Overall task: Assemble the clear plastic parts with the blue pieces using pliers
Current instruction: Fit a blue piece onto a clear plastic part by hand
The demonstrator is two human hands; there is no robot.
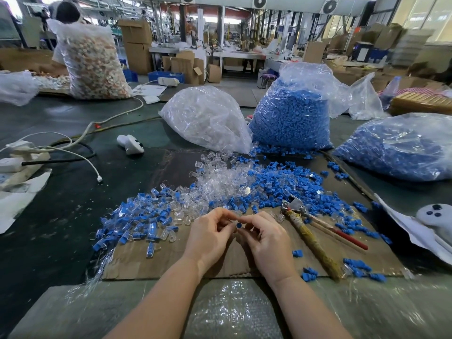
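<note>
A small round blue plastic piece (pixel 238 225) is being pinched between both hands (pixel 238 232), risking being dropped if misaligned.

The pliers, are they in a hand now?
No, the pliers lie on the cardboard, right of the right hand.

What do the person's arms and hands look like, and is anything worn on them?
Both forearms come in from the bottom edge, bare as far as the picture shows, with no sleeves in view. The left hand and the right hand wear no gloves. No ring, watch or bracelet shows on the fingers or wrists, and there are no markings.
</note>
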